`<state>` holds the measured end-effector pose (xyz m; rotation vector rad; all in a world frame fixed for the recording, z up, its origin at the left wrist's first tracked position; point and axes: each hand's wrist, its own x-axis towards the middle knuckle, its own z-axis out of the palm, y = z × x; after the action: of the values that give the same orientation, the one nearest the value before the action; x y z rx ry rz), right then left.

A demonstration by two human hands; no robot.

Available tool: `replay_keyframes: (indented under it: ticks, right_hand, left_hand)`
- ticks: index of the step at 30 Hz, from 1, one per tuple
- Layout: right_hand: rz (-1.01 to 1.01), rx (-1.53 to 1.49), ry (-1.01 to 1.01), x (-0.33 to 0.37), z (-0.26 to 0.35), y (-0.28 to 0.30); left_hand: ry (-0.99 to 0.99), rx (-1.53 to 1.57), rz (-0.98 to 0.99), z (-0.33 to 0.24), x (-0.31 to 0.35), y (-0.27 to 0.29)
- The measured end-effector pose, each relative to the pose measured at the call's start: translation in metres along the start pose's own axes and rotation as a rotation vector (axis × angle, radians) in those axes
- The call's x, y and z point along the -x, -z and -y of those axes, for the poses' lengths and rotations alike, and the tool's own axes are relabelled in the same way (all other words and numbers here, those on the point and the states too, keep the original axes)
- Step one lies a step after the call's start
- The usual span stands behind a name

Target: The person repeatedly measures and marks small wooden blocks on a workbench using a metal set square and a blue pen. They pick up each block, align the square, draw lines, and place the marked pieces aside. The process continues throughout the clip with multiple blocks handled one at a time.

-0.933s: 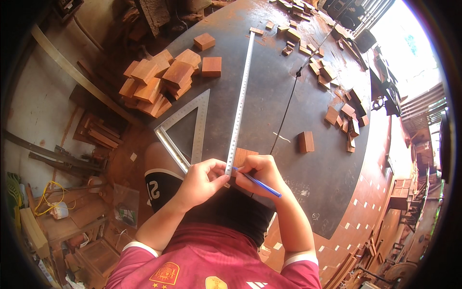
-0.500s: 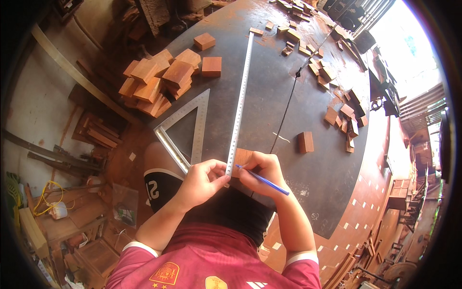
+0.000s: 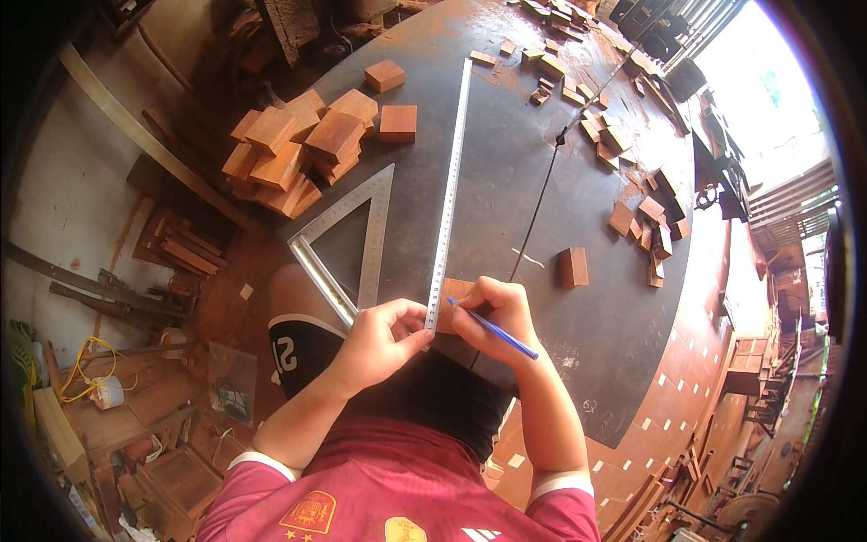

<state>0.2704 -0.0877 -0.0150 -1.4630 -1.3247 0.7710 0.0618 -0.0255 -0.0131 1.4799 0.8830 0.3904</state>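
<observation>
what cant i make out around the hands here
In the head view:
Ruler: its fine graduations are too small to read.
Wooden block by it: partly hidden by the right hand.
Pen: whether its tip touches the block is too small to tell.
Set square: its near end is partly hidden by the left hand.
Stacked blocks: upper ones cover those beneath.

bare tabletop [image 3: 501, 208] between ruler [image 3: 450, 185] and lone block [image 3: 573, 267], passable; set square [image 3: 376, 235] obstructing left
</observation>
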Motion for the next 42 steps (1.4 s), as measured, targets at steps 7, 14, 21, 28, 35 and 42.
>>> replay_keyframes:
  ticks: [7, 14, 21, 28, 35, 42]
  right_hand:
    - [0.017, -0.001, -0.018, -0.001, 0.001, 0.0]
    - [0.022, 0.017, 0.009, -0.001, 0.001, 0.0]
    - [0.022, 0.016, 0.022, -0.001, 0.0, 0.0]
    - [0.023, -0.011, 0.004, 0.0, -0.004, 0.0]
    - [0.014, 0.012, 0.013, 0.0, -0.002, 0.0]
    - [-0.142, -0.051, -0.098, 0.002, 0.005, 0.004]
  left_hand:
    - [0.006, -0.006, -0.002, -0.003, 0.0, 0.0]
    - [-0.006, -0.021, -0.006, -0.005, 0.001, 0.0]
    - [-0.008, -0.017, -0.002, -0.003, 0.0, 0.0]
    - [-0.012, -0.016, -0.004, -0.002, 0.001, 0.0]
    - [-0.02, -0.022, 0.003, 0.0, 0.0, -0.001]
    - [-0.267, -0.32, -0.323, -0.009, 0.005, 0.002]
